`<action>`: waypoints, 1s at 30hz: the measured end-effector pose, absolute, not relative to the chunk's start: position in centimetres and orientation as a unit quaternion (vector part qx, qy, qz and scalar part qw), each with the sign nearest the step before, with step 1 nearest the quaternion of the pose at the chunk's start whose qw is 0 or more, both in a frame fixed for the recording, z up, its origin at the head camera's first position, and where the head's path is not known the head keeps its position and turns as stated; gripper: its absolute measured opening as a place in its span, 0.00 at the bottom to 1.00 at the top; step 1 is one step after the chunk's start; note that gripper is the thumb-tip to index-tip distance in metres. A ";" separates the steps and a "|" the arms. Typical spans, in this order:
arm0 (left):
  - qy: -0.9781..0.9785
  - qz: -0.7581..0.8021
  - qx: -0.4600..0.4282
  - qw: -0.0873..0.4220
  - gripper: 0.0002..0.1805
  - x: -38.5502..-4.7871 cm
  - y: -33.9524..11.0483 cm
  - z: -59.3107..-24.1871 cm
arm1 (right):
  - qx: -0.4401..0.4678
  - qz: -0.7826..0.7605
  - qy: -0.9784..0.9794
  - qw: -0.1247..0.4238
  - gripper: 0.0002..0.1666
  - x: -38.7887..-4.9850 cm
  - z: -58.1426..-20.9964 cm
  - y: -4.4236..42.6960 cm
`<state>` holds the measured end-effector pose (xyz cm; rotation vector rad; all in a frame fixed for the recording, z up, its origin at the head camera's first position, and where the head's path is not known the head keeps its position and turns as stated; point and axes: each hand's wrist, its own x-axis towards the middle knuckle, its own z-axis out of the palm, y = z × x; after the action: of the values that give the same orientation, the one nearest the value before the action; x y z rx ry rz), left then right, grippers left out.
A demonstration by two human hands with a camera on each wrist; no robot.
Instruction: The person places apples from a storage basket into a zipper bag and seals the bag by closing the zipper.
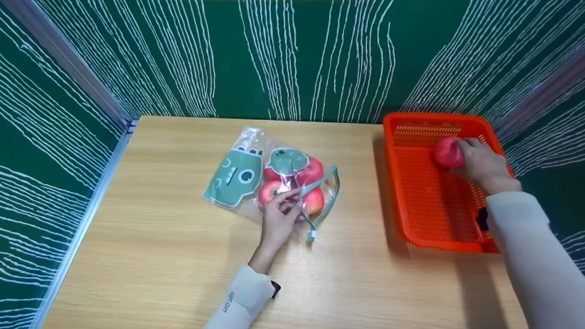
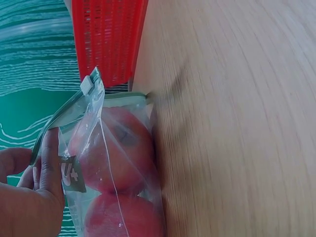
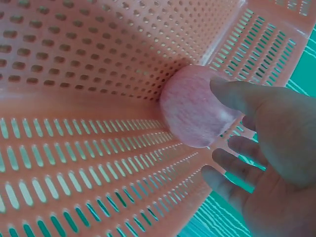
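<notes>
On the table lies a clear zip bag [image 1: 235, 178] with a green dinosaur print and a green slider strip along its mouth. Several red apples [image 1: 313, 199] show through the plastic. My left hand [image 1: 279, 221] pinches the strip at the bag's mouth, thumb on one side and fingers on the other in the left wrist view. Over to the right, my right hand [image 1: 483, 164] reaches into an orange basket [image 1: 396, 183] and grips a single red apple [image 3: 195, 108]. Its thumb presses on the apple; the index finger is mostly hidden behind the fruit.
The basket has slotted, perforated walls and stands at the table's right side, near the back. A green wall [image 1: 301, 59] with white wavy lines closes off the rear of the wooden table [image 1: 151, 219]. Metal posts [image 1: 73, 50] stand at the corners.
</notes>
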<state>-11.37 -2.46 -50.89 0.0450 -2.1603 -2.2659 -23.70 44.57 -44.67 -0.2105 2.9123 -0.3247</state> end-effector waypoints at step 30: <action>-0.685 -0.728 0.021 -0.002 0.19 -11.5 -2.5 -50.9 | -0.017 -0.167 0.979 0.116 0.60 -24.9 -46.0 44.0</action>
<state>-11.49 -2.51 -50.94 0.0664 -2.1543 -2.2917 -24.91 43.99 -45.99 -0.0495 2.8667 -0.4904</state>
